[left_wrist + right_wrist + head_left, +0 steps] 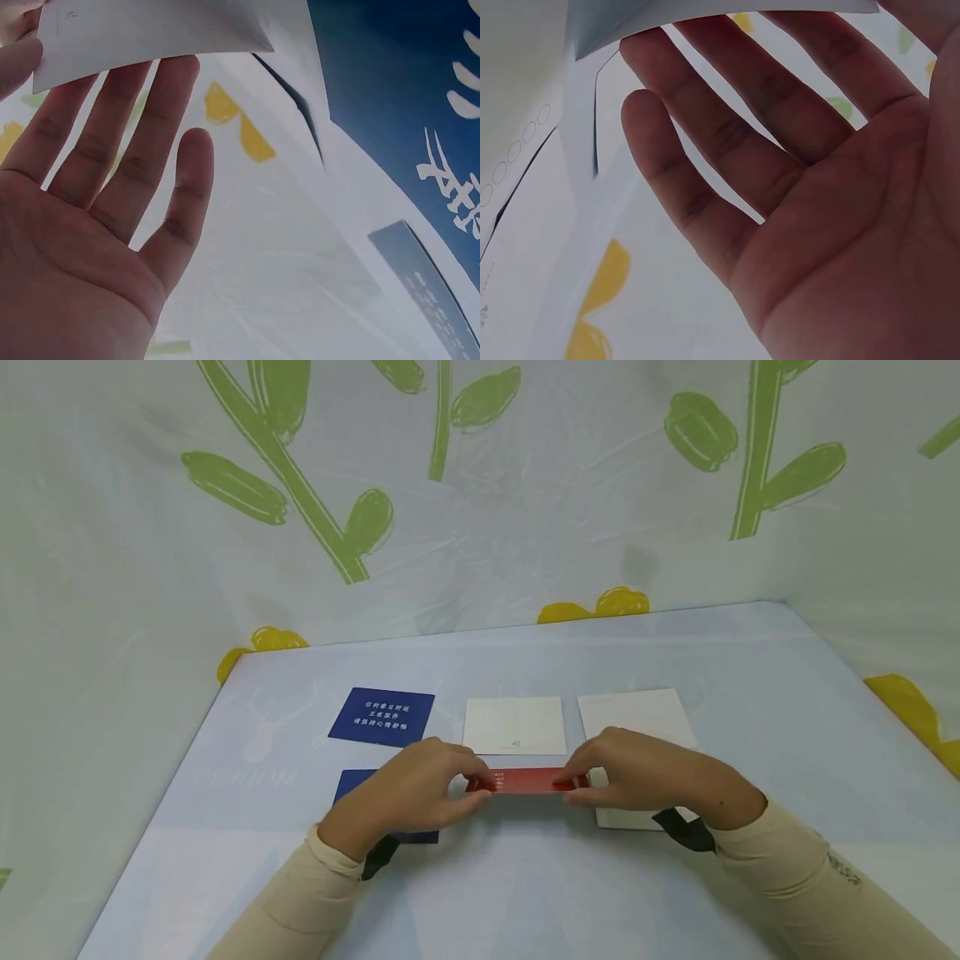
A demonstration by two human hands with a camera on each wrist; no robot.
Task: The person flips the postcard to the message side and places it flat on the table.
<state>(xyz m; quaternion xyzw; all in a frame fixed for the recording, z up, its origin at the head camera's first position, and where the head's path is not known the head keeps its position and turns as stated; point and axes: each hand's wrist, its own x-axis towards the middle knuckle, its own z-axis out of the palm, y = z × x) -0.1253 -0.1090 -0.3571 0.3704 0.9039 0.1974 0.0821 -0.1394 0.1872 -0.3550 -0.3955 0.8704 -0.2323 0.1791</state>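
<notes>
Between my two hands, in the head view, a red card [527, 780] with small pale writing lies level and is seen at a low angle. Thumb and fingertips of my left hand [422, 783] pinch its left end. At the right end, my right hand [637, 772] pinches it the same way. Both wrist views show the card's pale underside [150, 37], with the other fingers of each hand stretched behind it. Beneath my left wrist lies a dark blue card [417, 837], partly covered. A white card [630, 819] is partly hidden under my right hand.
Another dark blue card [381, 717] with white characters lies at the back left of the pale table [525, 893]. Beside it are a white card [514, 725] in the middle and a larger white one [637, 710] to the right. A patterned curtain [510, 543] hangs behind.
</notes>
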